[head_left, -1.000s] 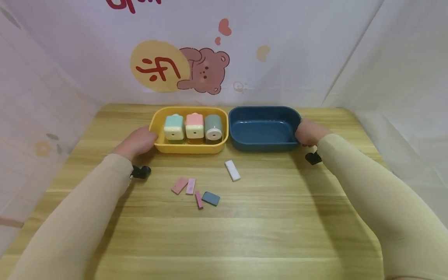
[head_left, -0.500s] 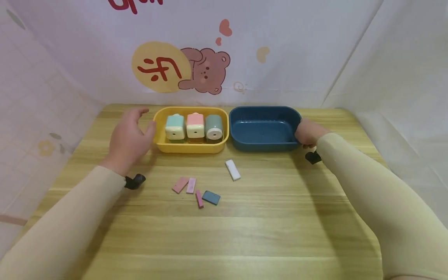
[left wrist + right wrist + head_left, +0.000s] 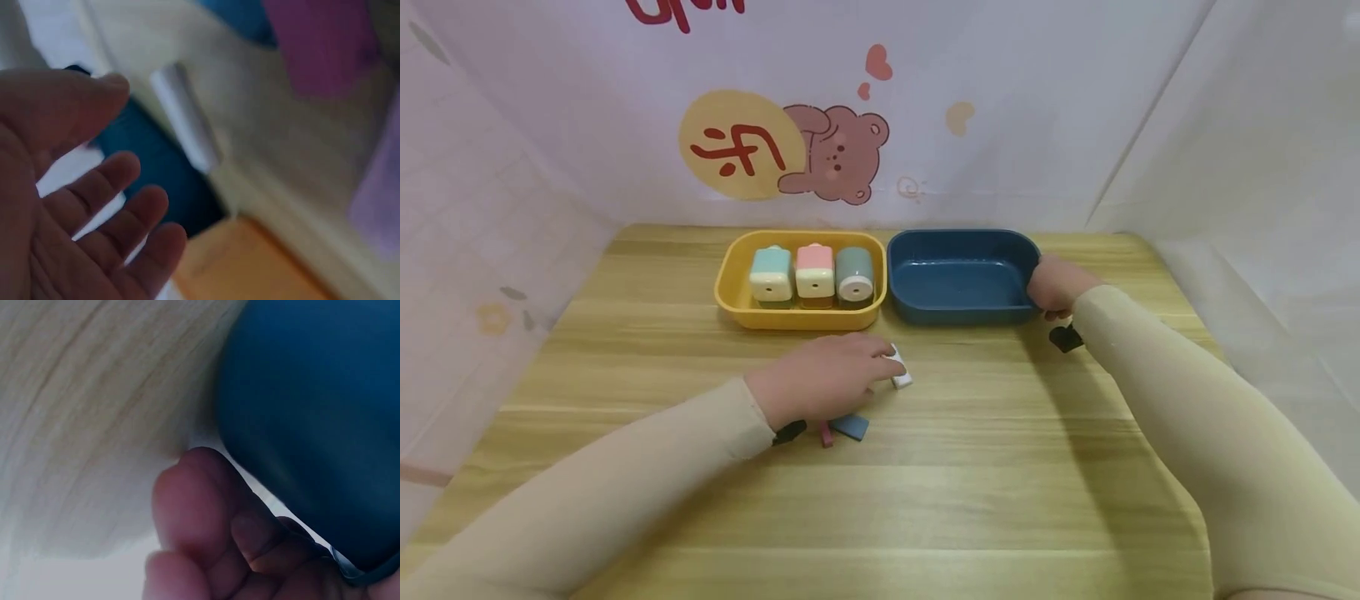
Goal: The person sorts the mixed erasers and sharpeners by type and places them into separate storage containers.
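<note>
My left hand hovers low over the wooden table, its fingertips beside and partly over a white rectangular block. In the left wrist view, the thumb and fingers of the left hand stand apart, nothing between them, with the white block beyond them. My right hand holds the right end of a dark blue bin. Curled fingers of the right hand lie against the outside of the blue bin in the right wrist view. What lies inside the rim there is hidden.
A yellow bin touches the blue one on its left. It holds a teal, a pink and a grey-green holed object. A dark pink strip and a grey-blue block lie by my left hand.
My left hand has let go of the yellow bin's left end and moved right and nearer me, over the small blocks to the white one. The right hand stays on the blue bin.
</note>
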Demonstrator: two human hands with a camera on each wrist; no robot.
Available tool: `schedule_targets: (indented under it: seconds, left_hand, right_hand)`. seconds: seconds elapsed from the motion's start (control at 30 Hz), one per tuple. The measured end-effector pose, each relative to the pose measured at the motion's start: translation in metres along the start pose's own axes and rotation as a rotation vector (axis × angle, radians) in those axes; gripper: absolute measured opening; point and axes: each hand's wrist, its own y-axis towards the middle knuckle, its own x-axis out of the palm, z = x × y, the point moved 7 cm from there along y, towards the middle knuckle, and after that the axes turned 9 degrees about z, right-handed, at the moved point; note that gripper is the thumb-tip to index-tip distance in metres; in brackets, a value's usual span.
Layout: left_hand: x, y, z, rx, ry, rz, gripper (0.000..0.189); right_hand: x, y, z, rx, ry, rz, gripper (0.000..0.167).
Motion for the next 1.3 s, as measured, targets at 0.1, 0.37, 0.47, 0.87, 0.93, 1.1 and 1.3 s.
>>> schedule_targets:
  seconds: [0.1,0.37,0.47,0.87,0.93,1.1,1.3]
  left_hand:
    - [0.013,0.01,0.0,0.022,0.05,-0.032,0.042]
    - [0.024,0.029,-0.017,-0.044,0.095,-0.081,0.046]
    - [0.023,0.033,-0.02,-0.036,0.095,-0.055,0.038]
    - [0.026,0.035,-0.023,-0.069,0.064,-0.059,0.025]
    - [0.025,0.035,-0.024,-0.087,0.063,-0.056,0.023]
    - [0.021,0.034,-0.03,-0.153,-0.001,-0.025,0.02]
    - [0.007,0.036,-0.034,-0.166,-0.1,0.045,0.02]
  right_hand:
    - [0.001,0.0,0.0,-0.006,-0.002,0.004,0.022]
    - [0.0,0.0,0.002,-0.005,-0.035,0.015,0.05]
    - [0.001,0.0,0.001,-0.001,-0.037,0.01,0.052]
    - [0.001,-0.002,0.001,-0.001,-0.049,0.022,0.051]
    - [0.001,-0.001,0.001,-0.008,-0.055,0.022,0.051]
    - [0.001,-0.001,0.001,-0.008,-0.072,0.011,0.05]
    - [0.001,0.0,0.001,0.013,-0.028,0.012,0.048]
